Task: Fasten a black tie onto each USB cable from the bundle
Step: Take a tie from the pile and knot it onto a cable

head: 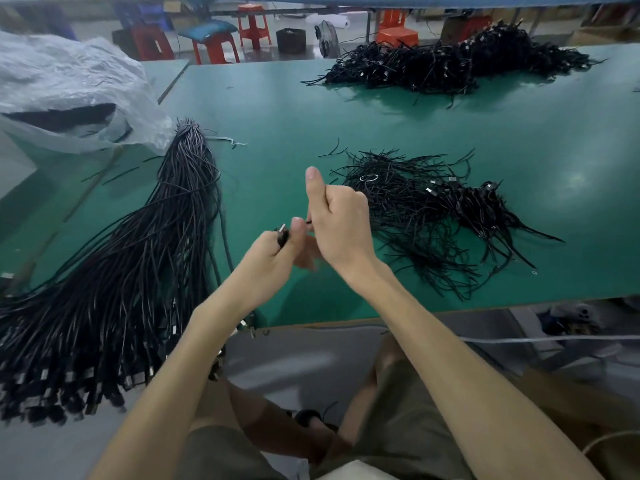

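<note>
**A:** What lies on the green table point(277, 116)?

**B:** On the left is the big bundle of USB cables point(138, 254), fanned toward the near edge with its plugs hanging over. There is a far heap of cables point(433, 67) at the back. Nearer, to the right of the hands, is a heap of thin black ties point(415, 209) with a few metal plugs among them.

**A:** And the hands?

**B:** Both are raised over the table's near edge and touching. The left hand point(277, 251) has its fingers curled round the plug end of one USB cable point(282, 233). The right hand point(339, 223) is clenched with its thumb straight up, pinching what looks like a black tie point(308, 222) against that cable.

**A:** So which step is this?

**B:** I'd say the tie is being fastened on this one cable. Whether it is wound fully I can't tell.

**A:** And next?

**B:** Probably the tie gets drawn snug while the left hand keeps the plug steady. Then this cable goes aside and another comes from the bundle.
</note>
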A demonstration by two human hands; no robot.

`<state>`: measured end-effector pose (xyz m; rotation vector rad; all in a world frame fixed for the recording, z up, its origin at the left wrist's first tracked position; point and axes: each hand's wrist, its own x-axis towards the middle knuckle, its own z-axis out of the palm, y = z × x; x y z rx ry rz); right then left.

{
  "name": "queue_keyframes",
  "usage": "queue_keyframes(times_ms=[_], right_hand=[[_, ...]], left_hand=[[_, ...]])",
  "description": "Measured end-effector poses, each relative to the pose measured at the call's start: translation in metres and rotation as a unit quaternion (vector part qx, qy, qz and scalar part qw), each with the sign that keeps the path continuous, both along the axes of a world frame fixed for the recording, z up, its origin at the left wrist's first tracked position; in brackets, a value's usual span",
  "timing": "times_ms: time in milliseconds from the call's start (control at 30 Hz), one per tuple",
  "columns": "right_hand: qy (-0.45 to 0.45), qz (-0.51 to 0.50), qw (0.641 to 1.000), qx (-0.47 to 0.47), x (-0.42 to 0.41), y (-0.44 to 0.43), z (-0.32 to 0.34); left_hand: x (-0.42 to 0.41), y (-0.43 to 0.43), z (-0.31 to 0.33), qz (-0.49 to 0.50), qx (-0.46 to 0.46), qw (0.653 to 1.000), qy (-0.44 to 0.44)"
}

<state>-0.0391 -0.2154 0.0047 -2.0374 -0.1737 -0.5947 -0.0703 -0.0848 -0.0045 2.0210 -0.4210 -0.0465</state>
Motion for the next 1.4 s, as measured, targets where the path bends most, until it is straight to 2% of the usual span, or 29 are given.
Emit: queue_keyframes(times_ms=[100,167,267,433,567,633,700,933,1067,1133,1200,1300,1333,1400], right_hand=[[0.013,0.015,0.998,0.061,-0.012,0.010,-0.002],[0.020,0.035,0.996,0.083,-0.021,0.015,-0.008],[0.043,0.073,0.994,0.076,-0.031,0.021,-0.018],[0.074,0.098,0.992,0.016,-0.040,0.029,-0.018],[0.085,0.100,0.989,-0.064,-0.042,0.034,-0.012],[0.092,0.091,0.989,-0.078,-0.044,0.032,-0.013],[0.098,0.082,0.988,-0.091,-0.045,0.029,-0.016],[0.127,0.146,0.976,-0.100,-0.041,0.024,-0.017],[0.130,0.189,0.971,-0.060,-0.041,0.018,-0.016],[0.138,0.191,0.971,-0.052,-0.039,0.016,-0.018],[0.155,0.182,0.970,-0.042,-0.037,0.016,-0.021],[0.199,0.182,0.963,0.009,-0.032,0.014,-0.025],[0.209,0.188,0.959,0.033,-0.031,0.013,-0.025],[0.208,0.194,0.955,0.080,-0.027,0.010,-0.025]], left_hand=[[-0.002,-0.005,-0.003,0.028,-0.105,0.994,-0.020],[0.001,-0.004,-0.007,0.061,-0.206,0.975,0.060],[0.010,-0.001,-0.008,0.067,-0.390,0.906,0.148],[0.018,0.004,0.002,0.071,-0.614,0.749,0.239],[0.017,0.007,0.005,0.104,-0.674,0.688,0.249],[0.015,0.011,0.007,0.062,-0.719,0.644,0.254],[0.014,0.016,0.007,0.015,-0.741,0.620,0.256],[0.014,0.015,0.002,-0.046,-0.717,0.641,0.272],[0.016,0.010,-0.004,-0.085,-0.726,0.616,0.295],[0.018,0.009,-0.006,-0.074,-0.722,0.620,0.298],[0.019,0.007,-0.008,-0.044,-0.694,0.661,0.283],[0.018,0.007,-0.010,0.007,-0.567,0.795,0.214],[0.017,0.006,-0.011,0.014,-0.524,0.829,0.193],[0.014,0.006,-0.011,0.004,-0.480,0.859,0.179]])
